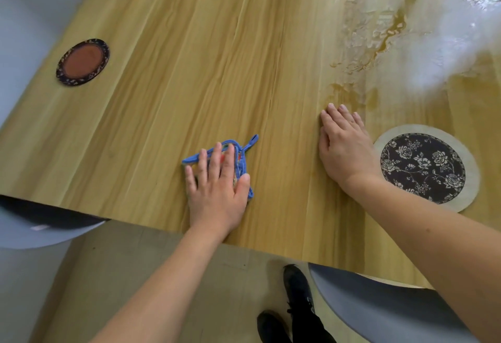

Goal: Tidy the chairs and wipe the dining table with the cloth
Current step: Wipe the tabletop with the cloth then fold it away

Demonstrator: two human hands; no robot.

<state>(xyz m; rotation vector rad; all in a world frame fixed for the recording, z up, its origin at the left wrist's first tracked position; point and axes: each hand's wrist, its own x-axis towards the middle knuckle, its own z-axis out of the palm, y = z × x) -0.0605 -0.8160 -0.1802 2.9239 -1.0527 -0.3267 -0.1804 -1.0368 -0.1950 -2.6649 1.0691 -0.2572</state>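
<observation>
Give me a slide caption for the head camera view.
Left hand presses a blue cloth flat on the wooden table; right hand rests beside a floral mat.

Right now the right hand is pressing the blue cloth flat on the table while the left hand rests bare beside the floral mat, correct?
Not quite: the hands are swapped. The head view shows the left hand pressing the blue cloth flat on the table, while the right hand rests bare beside the floral mat.

Bright, even light; white glare top right (wide-angle bending at edges).
</observation>
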